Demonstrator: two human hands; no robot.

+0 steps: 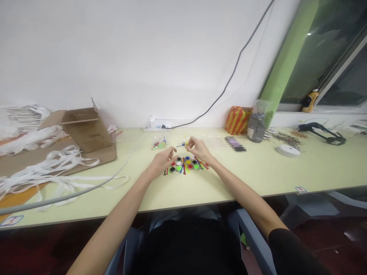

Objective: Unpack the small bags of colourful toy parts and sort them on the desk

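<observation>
A cluster of small round coloured paint pots and thin coloured sticks (186,165) lies on the pale green table (258,175) in front of me. My left hand (163,160) rests over the left side of the cluster with its fingers curled and pinched together near a black pot; what it grips is too small to name. My right hand (200,149) hovers just above the cluster's far right side, its fingertips pinched on a small yellow piece. A small clear bag with coloured bits (159,144) lies just beyond the hands.
A cardboard box (86,128) and loose white straps (57,160) fill the left side. A power strip (157,125) with a dark cable sits by the wall. An orange striped bag (237,120), a grey packet (256,128), a white tape roll (288,150) and a phone (235,144) lie to the right.
</observation>
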